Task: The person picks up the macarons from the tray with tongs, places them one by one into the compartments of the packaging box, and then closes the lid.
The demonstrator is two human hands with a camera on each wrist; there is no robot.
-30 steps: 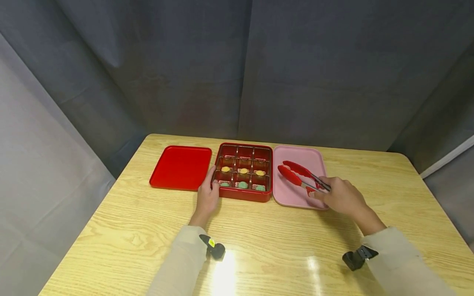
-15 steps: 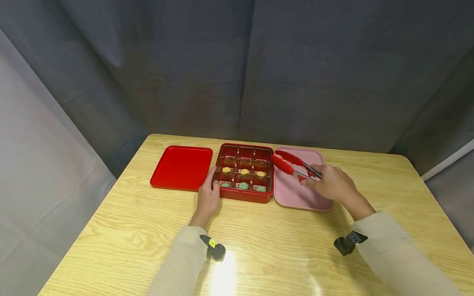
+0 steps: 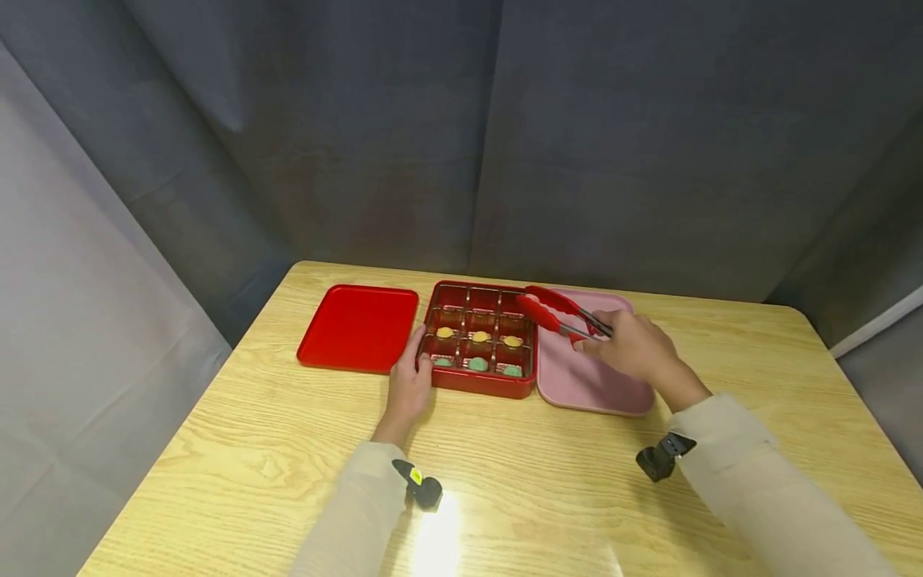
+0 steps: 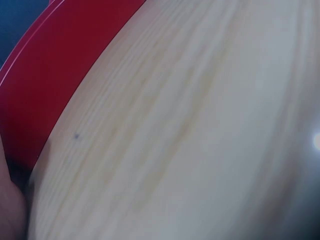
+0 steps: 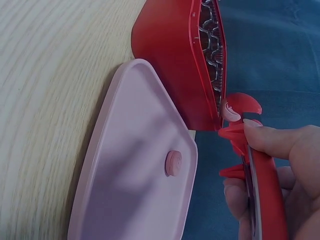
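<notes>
Red tongs [image 3: 553, 299] slanting over red compartmented box [image 3: 479, 384], pink piece [image 5: 230, 113] between tong tips

Runs free over the front tabletop [image 3: 534, 473] between the sleeves [image 3: 353, 505]; meets the left hand [image 3: 408, 389] at the left side of the red box [image 3: 479, 384]; finds hardly a gap between box and pink tray [image 3: 587, 389]; meets red tongs [image 3: 542, 312] in the right hand [image 3: 634, 344] above the box's back right corner; stops behind at the dark curtain [image 3: 375, 176]; lies free at far right.
</notes>
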